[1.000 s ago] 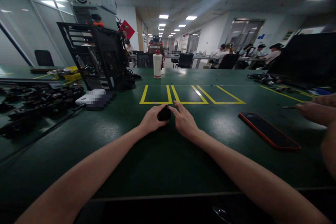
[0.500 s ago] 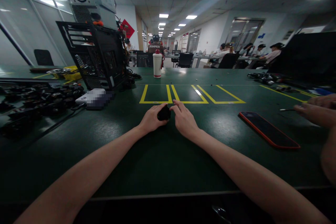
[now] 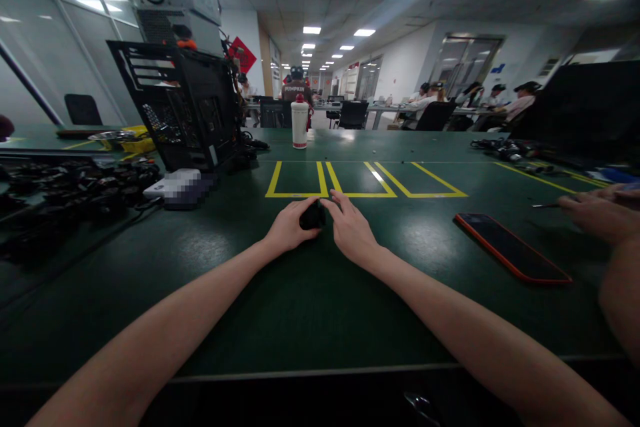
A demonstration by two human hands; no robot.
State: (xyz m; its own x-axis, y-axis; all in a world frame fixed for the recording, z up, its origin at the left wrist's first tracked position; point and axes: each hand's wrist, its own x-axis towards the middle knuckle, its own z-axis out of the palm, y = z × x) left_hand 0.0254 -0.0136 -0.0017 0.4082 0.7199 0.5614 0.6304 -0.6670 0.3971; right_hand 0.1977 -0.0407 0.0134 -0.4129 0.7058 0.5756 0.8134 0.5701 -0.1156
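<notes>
My left hand [image 3: 289, 225] is closed around a small black rounded object [image 3: 312, 215], thumb below and fingers over its top. Its exact kind is too dark to make out. Close by on its right side is my right hand [image 3: 350, 227], with the index finger reaching to the object's edge and the other fingers bent but apart. Nothing shows inside the right hand. Both hands are low over the green table [image 3: 300, 307], just in front of the yellow tape outlines [image 3: 293, 195].
A phone with an orange edge [image 3: 513, 247] lies to the right. Beyond it a co-worker's hand [image 3: 595, 213] holds a thin tool. Black parts [image 3: 75, 200], a white box [image 3: 173, 183] and an open computer case [image 3: 195, 107] stand left. A white bottle [image 3: 300, 123] stands ahead.
My right index finger has shifted slightly left, up to the black object's edge. My left hand keeps its grip. At right, the co-worker's hands have moved a little.
</notes>
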